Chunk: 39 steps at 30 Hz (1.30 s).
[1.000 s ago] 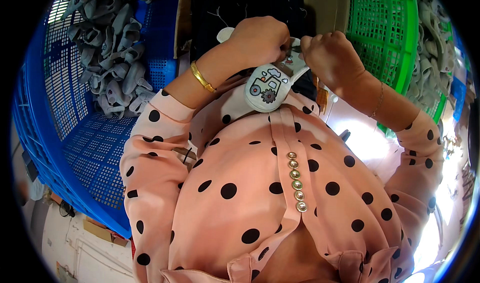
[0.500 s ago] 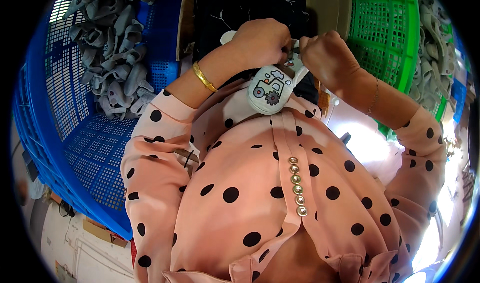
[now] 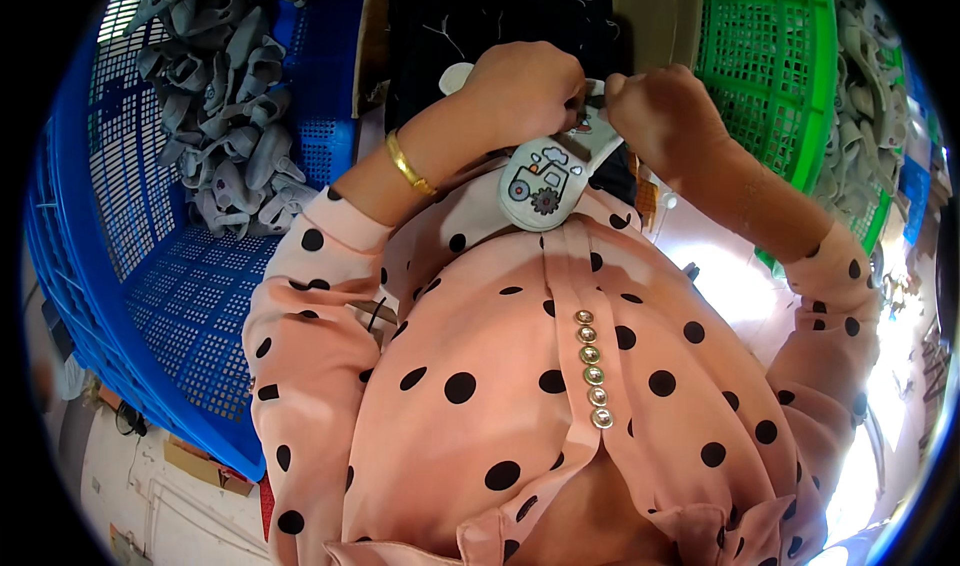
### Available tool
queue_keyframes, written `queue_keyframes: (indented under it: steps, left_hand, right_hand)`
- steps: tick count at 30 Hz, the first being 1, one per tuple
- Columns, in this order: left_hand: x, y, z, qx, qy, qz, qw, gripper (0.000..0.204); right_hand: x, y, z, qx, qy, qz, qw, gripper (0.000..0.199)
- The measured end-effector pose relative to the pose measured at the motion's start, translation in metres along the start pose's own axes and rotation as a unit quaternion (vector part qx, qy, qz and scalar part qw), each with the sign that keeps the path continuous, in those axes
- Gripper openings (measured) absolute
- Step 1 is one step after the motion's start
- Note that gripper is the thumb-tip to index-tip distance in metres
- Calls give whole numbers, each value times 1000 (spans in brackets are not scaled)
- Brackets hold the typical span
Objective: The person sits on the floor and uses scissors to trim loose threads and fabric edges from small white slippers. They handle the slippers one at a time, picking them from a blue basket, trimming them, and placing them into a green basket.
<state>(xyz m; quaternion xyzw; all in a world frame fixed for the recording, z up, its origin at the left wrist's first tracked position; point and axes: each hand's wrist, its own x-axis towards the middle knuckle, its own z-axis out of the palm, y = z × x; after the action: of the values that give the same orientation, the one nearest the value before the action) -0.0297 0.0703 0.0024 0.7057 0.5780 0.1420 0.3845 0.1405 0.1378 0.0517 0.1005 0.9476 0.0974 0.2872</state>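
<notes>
A small pale grey child's shoe (image 3: 543, 188) with a printed tractor, clouds and gear hangs toe-down between my hands, close to my shirt front. My left hand (image 3: 528, 91) is closed on its upper edge, fingers curled in and partly hidden behind the knuckles. Opposite it, my right hand (image 3: 665, 111) pinches the shoe's other side near the opening. A round whitish piece (image 3: 455, 78) shows beside my left wrist; whether it joins the shoe is hidden. Dark cloth with loose threads (image 3: 450, 11) covers my lap beyond the hands.
At my left stands a blue plastic basket (image 3: 190, 306) with a heap of grey shoes (image 3: 225, 96). To the right is a green basket (image 3: 765, 66), with more pale shoes (image 3: 860, 106) past its wall. A cardboard box (image 3: 655, 16) lies ahead, between the baskets.
My right hand has shifted slightly right and turned, drawing its side of the shoe outward. The shoe's opening looks stretched more toward the right. My left hand has barely moved.
</notes>
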Motion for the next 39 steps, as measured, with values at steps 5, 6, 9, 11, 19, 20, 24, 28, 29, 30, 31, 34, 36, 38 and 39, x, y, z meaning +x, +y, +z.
queue_keyframes:
  steps: [5,6,9,11,19,20,24,28,29,30,31,34,36,38,39]
  left_hand:
    - [-21,5,5,-25,60,-21,998,18]
    - [-22,7,5,-26,69,-26,997,18]
    - [-23,10,5,-46,87,-22,995,16]
    - [-25,14,-2,-57,103,-63,991,15]
    - [-39,20,-13,228,294,56,927,28]
    - [-40,22,-8,219,260,93,936,28]
    - [-33,14,16,197,150,28,968,33]
    - [-23,3,27,181,152,51,970,33]
    - [-22,4,26,169,135,47,975,33]
    - [-20,5,24,157,119,42,980,34]
    - [-18,6,23,145,102,36,983,34]
    - [-15,4,25,141,90,35,985,32]
    - [-13,1,28,137,85,31,986,30]
    - [-12,0,28,130,76,23,988,28]
    - [-12,0,27,124,70,17,990,28]
  right_hand:
    - [-28,12,-9,253,63,171,950,42]
    - [-28,9,5,372,77,198,904,44]
    - [-22,-5,38,698,35,267,664,48]
    - [-14,-15,50,705,72,272,651,43]
    - [-7,-19,68,664,167,231,692,36]
    - [-5,-15,68,663,151,226,697,36]
    - [-2,-6,67,678,123,207,695,34]
    - [0,-6,69,696,116,208,678,31]
    - [0,-6,69,693,118,208,681,31]
    - [0,-6,68,689,120,209,684,32]
    - [0,-6,68,686,121,209,687,32]
    - [1,-5,69,676,129,199,698,32]
    - [2,-7,71,670,148,186,703,32]
    - [3,-8,72,657,162,174,715,33]
    - [4,-8,74,647,167,168,725,33]
